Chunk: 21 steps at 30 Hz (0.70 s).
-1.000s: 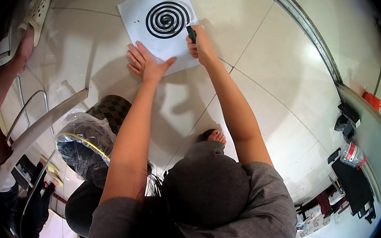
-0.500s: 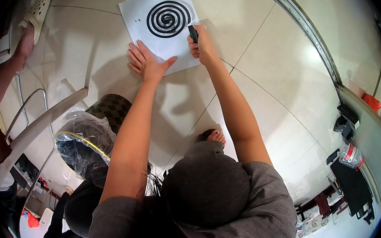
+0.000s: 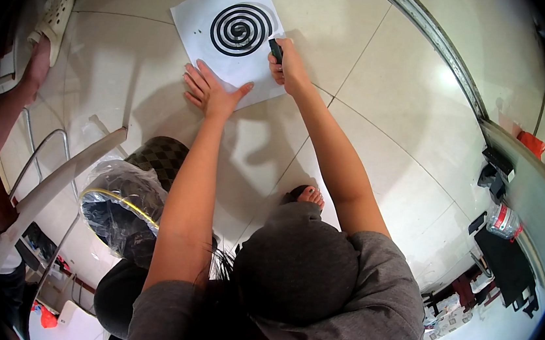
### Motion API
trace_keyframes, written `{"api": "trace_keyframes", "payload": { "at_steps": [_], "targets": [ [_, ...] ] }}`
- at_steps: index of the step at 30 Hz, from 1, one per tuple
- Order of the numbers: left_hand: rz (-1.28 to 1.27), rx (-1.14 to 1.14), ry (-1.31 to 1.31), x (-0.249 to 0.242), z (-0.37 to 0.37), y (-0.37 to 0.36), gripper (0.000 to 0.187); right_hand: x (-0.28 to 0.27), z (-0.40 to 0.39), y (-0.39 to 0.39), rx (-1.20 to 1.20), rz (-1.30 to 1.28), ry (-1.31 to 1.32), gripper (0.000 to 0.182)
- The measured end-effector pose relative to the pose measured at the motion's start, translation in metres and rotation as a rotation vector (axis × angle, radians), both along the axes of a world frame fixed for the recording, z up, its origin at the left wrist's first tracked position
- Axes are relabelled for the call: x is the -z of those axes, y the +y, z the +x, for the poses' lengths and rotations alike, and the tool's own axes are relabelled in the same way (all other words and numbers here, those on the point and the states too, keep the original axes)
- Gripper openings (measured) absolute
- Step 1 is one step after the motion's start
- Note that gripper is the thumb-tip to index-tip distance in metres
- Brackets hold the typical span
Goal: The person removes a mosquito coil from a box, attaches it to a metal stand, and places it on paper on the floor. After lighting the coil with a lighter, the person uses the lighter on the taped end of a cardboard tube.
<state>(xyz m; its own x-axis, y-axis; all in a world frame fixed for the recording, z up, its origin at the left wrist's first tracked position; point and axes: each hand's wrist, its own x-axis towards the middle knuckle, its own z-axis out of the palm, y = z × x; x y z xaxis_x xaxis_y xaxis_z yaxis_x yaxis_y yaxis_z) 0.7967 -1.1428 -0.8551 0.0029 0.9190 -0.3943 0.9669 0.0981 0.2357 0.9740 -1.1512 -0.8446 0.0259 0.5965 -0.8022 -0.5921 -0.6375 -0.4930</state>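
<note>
A sheet of white paper (image 3: 229,74) lies tilted on the floor, and on it rests a black spiral mosquito coil (image 3: 241,30). My left hand (image 3: 211,94) presses on the paper's near edge with its fingers spread. In my right hand (image 3: 288,66), fingers wrap round a small dark green lighter (image 3: 275,50). The lighter's pale top is right at the coil's outer right side. A few tiny dark specks (image 3: 197,31) lie on the paper left of the coil.
A checked bin (image 3: 158,162) with a clear plastic liner stands left of my left arm. Near it are a chair frame (image 3: 69,167) and another person's leg in a cream clog (image 3: 57,11). A metal floor track (image 3: 439,38) crosses the upper right; a plastic bottle (image 3: 503,223) is at the right.
Both hands, the paper and the coil hold nearly the same places. The view has shifted very slightly.
</note>
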Motion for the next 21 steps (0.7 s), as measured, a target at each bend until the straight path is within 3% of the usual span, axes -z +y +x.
{"api": "trace_keyframes", "payload": {
  "at_steps": [21],
  "targets": [
    [-0.013,-0.007,-0.022,-0.0045,0.0016,0.0004,0.136,-0.0032,0.0003,0.0012,-0.001,-0.028,-0.007,0.043]
  ]
}}
